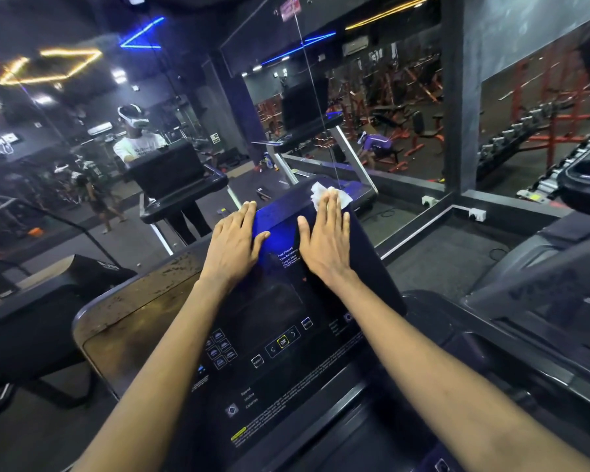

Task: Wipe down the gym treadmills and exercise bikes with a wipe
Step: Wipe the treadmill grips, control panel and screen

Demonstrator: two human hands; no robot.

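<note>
Black treadmill console panel (280,301): smooth glossy plastic, blue sheen near the top, white printed markings. Thin white crumpled wipe (321,194): soft, matt, paper or non-woven cloth, cannot tell which. Grey-brown console side tray (137,311): dull, speckled, rough-looking. Large wall mirror (218,80): glossy glass. Silver treadmill upright (354,158) in the reflection: satin metal. Dark floor mat (440,264): matt, finely textured.

White wipe (332,195): thin, crumpled, lying at the top edge of the treadmill console (273,311), partly pinned under the straight fingertips of the right hand (324,240). Treadmill console: dark, glossy, tilted panel, blue reflections near the top, small white lettering mid-face, keys lower down, among them a yellow-ringed OK key (282,341). Left of the panel, a dusty, speckled tray (143,301).
</note>
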